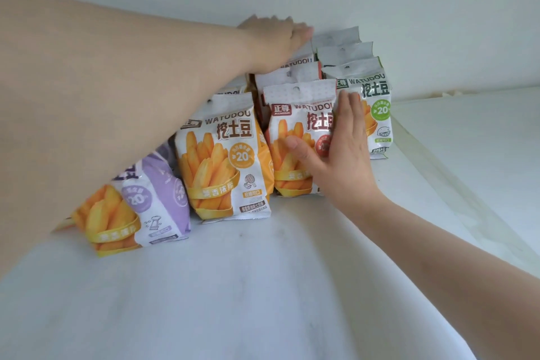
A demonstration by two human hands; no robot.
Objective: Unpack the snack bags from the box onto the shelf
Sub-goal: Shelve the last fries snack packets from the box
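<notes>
From the head view, rows of glossy foil snack bags printed with fries are seen standing on the white shelf (292, 272). The red-trimmed front bag (298, 137) is pressed by the flat, straight-fingered right hand (336, 155), nothing being gripped. At eleven o'clock of it, the left hand (274, 38) is laid over the rear bag tops; whether anything is pinched cannot be told. The lilac-trimmed bag (140, 207), at seven o'clock, leans. A domino topple could be caused by too firm a push. No box is seen.

White shelf (263, 286): snack bags are stood upright in rows — purple bag (140, 207), orange bag (225, 155), red bag (298, 137), green bag (377, 114).
</notes>
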